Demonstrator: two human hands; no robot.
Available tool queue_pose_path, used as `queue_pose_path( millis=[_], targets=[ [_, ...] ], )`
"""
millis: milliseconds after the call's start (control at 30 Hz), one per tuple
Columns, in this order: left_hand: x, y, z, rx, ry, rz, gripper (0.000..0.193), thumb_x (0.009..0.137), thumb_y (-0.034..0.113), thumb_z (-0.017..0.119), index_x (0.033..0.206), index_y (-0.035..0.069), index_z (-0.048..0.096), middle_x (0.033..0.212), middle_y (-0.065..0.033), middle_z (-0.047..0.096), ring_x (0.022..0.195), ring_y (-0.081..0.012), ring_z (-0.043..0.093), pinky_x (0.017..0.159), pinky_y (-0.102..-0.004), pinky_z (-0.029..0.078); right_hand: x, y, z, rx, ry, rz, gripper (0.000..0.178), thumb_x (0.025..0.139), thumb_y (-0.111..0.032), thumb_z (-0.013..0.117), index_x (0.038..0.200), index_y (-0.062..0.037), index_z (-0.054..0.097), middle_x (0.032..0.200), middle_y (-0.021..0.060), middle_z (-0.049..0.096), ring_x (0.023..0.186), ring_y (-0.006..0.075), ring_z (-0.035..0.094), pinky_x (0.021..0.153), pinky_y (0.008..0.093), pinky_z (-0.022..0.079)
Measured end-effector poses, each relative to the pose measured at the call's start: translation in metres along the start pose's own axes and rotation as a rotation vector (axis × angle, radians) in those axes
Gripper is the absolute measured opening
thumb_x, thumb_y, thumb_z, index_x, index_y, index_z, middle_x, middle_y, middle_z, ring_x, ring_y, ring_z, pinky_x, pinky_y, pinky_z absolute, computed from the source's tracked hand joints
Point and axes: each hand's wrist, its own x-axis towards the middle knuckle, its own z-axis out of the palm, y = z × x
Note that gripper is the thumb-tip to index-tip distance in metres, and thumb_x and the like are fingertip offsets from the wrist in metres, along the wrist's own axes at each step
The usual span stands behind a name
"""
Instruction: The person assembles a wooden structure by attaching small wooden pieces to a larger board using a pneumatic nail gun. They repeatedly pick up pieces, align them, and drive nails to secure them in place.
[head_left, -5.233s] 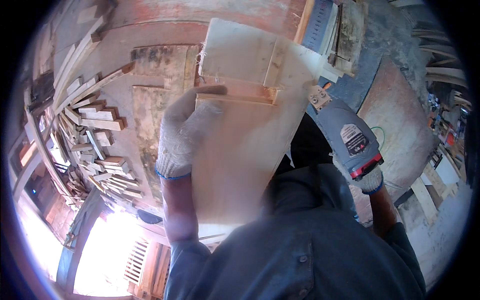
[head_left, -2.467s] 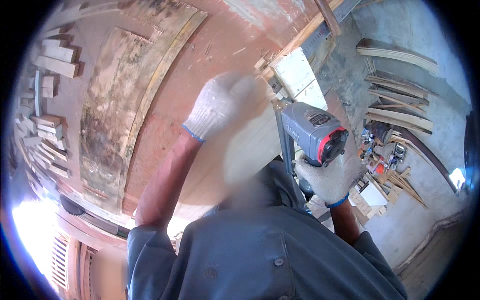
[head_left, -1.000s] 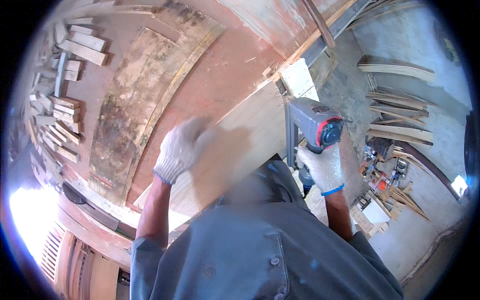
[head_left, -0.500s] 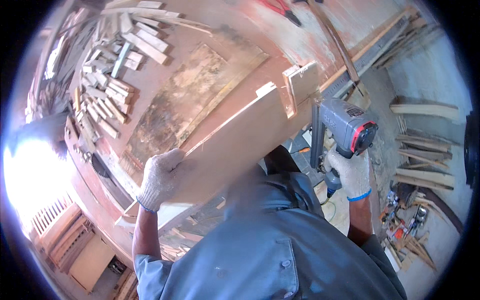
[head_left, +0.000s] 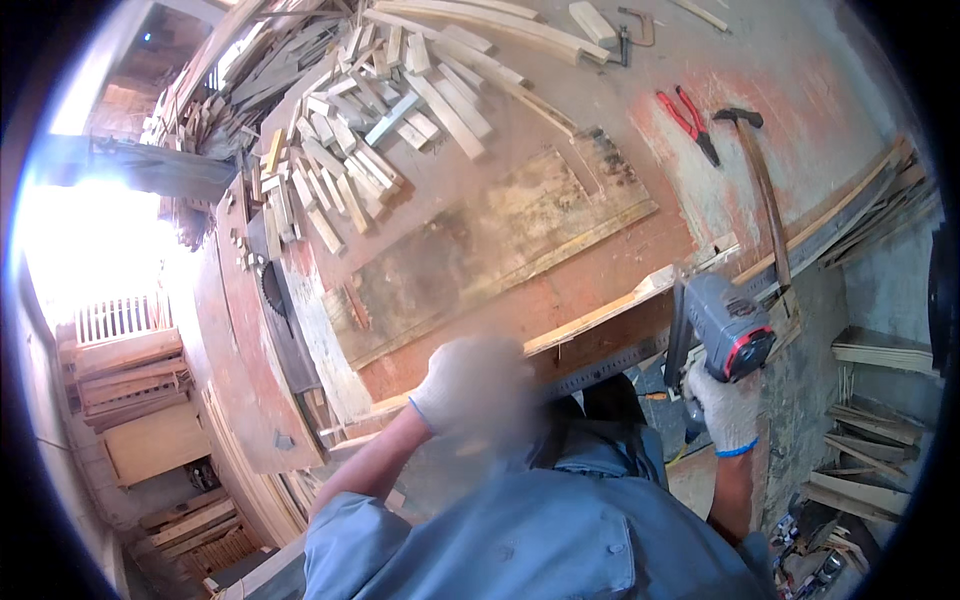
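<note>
Since the last frame, the left hand [head_left: 475, 382] had shifted from centre-left to lower centre. Offcuts [head_left: 360, 150] crowded upper left; a stained board [head_left: 490, 250] lay mid-frame; red-handled pliers [head_left: 690, 128] and a hammer [head_left: 766, 195] lay upper right, its handle end near the nail gun [head_left: 730, 325]. Right hand [head_left: 724, 405] clamped around that gun, right of centre, beside a pale wooden strip [head_left: 605, 318]. Left hand near the strip's left end, blurred; could not tell fingers open or closed.

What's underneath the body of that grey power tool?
Beneath the grey power tool, the gloved right hand grips its handle. The hand covers most of that handle, and the tool's body hides whatever lies directly below.
</note>
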Motion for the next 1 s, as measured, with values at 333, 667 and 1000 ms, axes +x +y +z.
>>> queue_pose_path(
  millis=[333,667,1000],
  targets=[
    [0.277,-0.058,-0.042,-0.129,0.378,-0.095,0.048,0.106,0.046,0.043,0.145,0.02,0.055,0.107,-0.0216,0.076,0.105,-0.0427,0.071,0.092,-0.0532,0.053,0.001,0.031,0.024,-0.034,0.176,-0.219,0.01,0.085,-0.009,0.075,0.092,-0.0053,0.068,0.079,0.0019,0.067,0.069,0.0137,0.065,0.068,0.0347,0.052],
    [0.37,-0.082,-0.044,-0.02,0.385,-0.122,0.052,0.104,0.047,0.039,0.114,0.008,0.072,0.11,-0.0245,0.074,0.106,-0.0447,0.07,0.094,-0.0542,0.054,0.001,0.03,0.043,0.213,0.103,-0.045,0.02,0.085,-0.007,0.077,0.102,-0.0037,0.066,0.086,0.0027,0.068,0.074,0.0116,0.065,0.07,0.032,0.053],
    [0.056,-0.167,0.028,0.199,-0.018,-0.206,0.032,0.102,0.035,0.058,0.106,0.009,0.075,0.092,-0.0158,0.074,0.091,-0.0367,0.073,0.08,-0.0475,0.058,0.013,0.073,0.015,-0.697,0.066,-0.753,0.021,0.088,-0.011,0.077,0.106,-0.0048,0.069,0.094,0.0059,0.07,0.084,0.0167,0.069,0.076,0.0346,0.055]
  ],
)
